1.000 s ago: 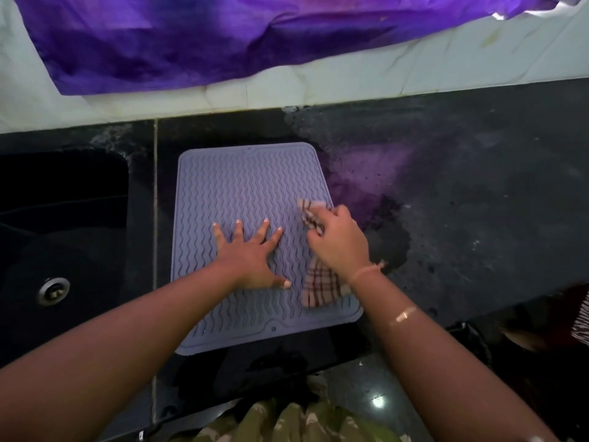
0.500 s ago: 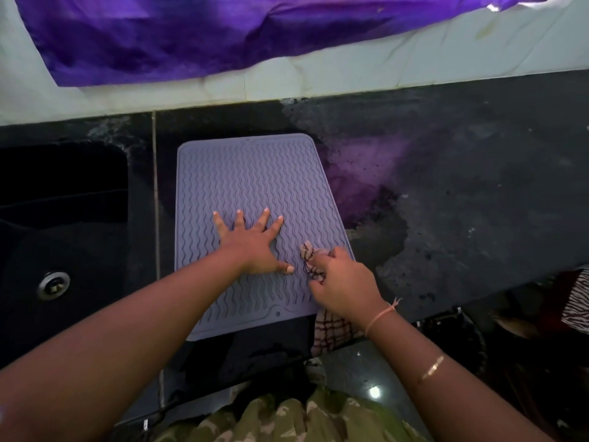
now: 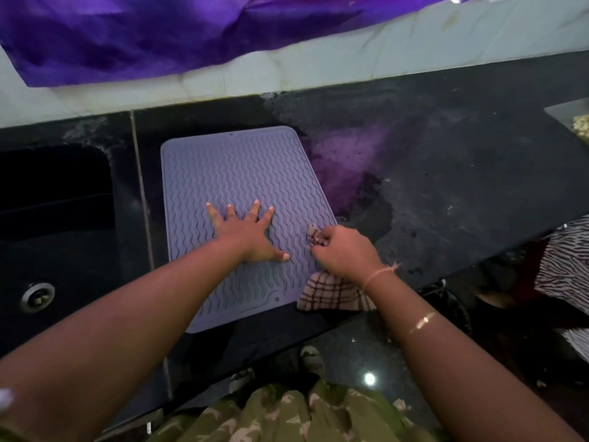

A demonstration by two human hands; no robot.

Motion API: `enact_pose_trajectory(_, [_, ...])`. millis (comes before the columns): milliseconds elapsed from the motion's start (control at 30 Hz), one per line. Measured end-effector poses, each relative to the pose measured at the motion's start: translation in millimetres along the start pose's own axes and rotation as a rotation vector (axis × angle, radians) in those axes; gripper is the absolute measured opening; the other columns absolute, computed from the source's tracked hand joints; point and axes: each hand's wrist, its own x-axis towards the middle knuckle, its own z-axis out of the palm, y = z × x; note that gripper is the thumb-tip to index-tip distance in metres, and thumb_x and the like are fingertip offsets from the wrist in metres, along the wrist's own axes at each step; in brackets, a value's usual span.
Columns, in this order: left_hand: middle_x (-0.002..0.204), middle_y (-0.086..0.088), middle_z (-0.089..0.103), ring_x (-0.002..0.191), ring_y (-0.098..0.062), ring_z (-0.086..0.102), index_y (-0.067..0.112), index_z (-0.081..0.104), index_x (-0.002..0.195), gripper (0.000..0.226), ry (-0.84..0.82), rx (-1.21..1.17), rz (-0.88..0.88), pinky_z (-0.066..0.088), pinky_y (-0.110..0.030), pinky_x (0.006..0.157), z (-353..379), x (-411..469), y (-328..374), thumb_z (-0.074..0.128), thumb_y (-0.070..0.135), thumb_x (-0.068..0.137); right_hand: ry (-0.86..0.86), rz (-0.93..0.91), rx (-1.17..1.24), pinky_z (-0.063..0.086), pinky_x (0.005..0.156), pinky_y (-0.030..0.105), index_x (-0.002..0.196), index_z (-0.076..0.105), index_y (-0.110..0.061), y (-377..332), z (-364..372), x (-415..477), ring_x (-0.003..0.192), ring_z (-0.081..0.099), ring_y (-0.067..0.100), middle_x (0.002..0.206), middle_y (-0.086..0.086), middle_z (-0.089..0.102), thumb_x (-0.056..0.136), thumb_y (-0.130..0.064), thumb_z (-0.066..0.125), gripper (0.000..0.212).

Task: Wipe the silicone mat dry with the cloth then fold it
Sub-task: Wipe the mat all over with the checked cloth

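A lavender silicone mat [image 3: 236,167] with wavy ridges lies flat on the black counter, its near end reaching the counter's front edge. My left hand [image 3: 247,232] presses on the mat's middle with fingers spread. My right hand [image 3: 345,253] is closed on a checked brown-and-white cloth [image 3: 331,295] at the mat's right edge, near its front corner. Most of the cloth trails under my wrist, and a small tuft sticks out past my fingers.
A black sink [image 3: 54,237] with a metal drain [image 3: 38,296] is set into the black counter [image 3: 462,173] left of the mat. A purple fabric [image 3: 178,30] hangs on the white wall behind. Striped fabric [image 3: 567,263] sits at the far right edge.
My right hand dragged the cloth down the mat's right side toward the front edge, then back up slightly. My left hand stayed pressed on the mat.
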Motion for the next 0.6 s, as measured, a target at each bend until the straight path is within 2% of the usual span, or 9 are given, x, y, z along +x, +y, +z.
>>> enact_pose_trajectory(67, [0.158,0.005,-0.015,0.142,-0.043,-0.008,0.041,-0.016,0.145,0.112,0.019,0.013,0.009,-0.019,-0.072,0.096,2,0,-1,0.032,0.094,0.059,-0.016,-0.005,-0.013,0.044,0.069,0.030,0.082,0.058,-0.029,7,6,-15,0.081,0.059,0.025,0.085,0.000,0.061,0.080,-0.042,0.056,0.014])
enact_pose_trajectory(133, [0.158,0.004,-0.014,0.142,-0.043,-0.008,0.041,-0.016,0.145,0.113,0.026,0.020,0.011,-0.019,-0.072,0.096,2,2,-2,0.031,0.095,0.058,-0.039,0.017,-0.004,0.041,0.067,0.029,0.070,0.050,-0.030,13,9,-26,0.075,0.054,0.023,0.079,-0.002,0.057,0.079,-0.043,0.056,0.017])
enact_pose_trajectory(200, [0.158,0.004,-0.014,0.142,-0.043,-0.007,0.041,-0.016,0.145,0.114,0.028,0.027,0.016,-0.020,-0.072,0.095,3,3,-2,0.029,0.096,0.056,-0.086,0.052,0.030,0.040,0.066,0.029,0.067,0.052,-0.027,16,7,-32,0.076,0.054,0.023,0.077,-0.001,0.058,0.077,-0.042,0.057,0.019])
enact_pose_trajectory(300, [0.158,0.004,-0.013,0.142,-0.043,-0.006,0.040,-0.016,0.145,0.115,0.049,0.036,0.031,-0.021,-0.071,0.095,6,4,-4,0.028,0.097,0.055,-0.150,0.063,0.097,0.038,0.058,0.026,0.068,0.062,-0.023,11,-2,-30,0.073,0.058,0.017,0.071,-0.006,0.060,0.077,-0.047,0.059,0.026])
enact_pose_trajectory(400, [0.159,0.004,-0.012,0.143,-0.043,-0.004,0.040,-0.014,0.146,0.115,0.064,0.038,0.041,-0.020,-0.071,0.096,6,3,-5,0.026,0.097,0.055,-0.048,0.060,0.138,0.043,0.063,0.029,0.078,0.065,-0.021,0,-9,-22,0.076,0.060,0.018,0.079,-0.002,0.064,0.081,-0.055,0.053,0.036])
enact_pose_trajectory(533, [0.159,0.003,-0.010,0.143,-0.043,-0.001,0.038,-0.011,0.147,0.114,0.075,0.036,0.069,-0.016,-0.070,0.100,6,0,-6,0.027,0.096,0.056,0.007,0.088,0.024,0.042,0.071,0.031,0.093,0.057,-0.025,-5,12,-31,0.090,0.059,0.030,0.100,0.007,0.064,0.082,-0.045,0.052,0.023])
enact_pose_trajectory(600, [0.159,0.002,-0.008,0.143,-0.043,0.000,0.038,-0.010,0.148,0.114,0.087,0.025,0.078,-0.012,-0.068,0.102,6,-1,-7,0.028,0.096,0.058,0.017,0.064,0.035,0.039,0.069,0.031,0.089,0.053,-0.028,-4,25,-39,0.089,0.058,0.029,0.097,0.006,0.063,0.080,-0.046,0.053,0.020])
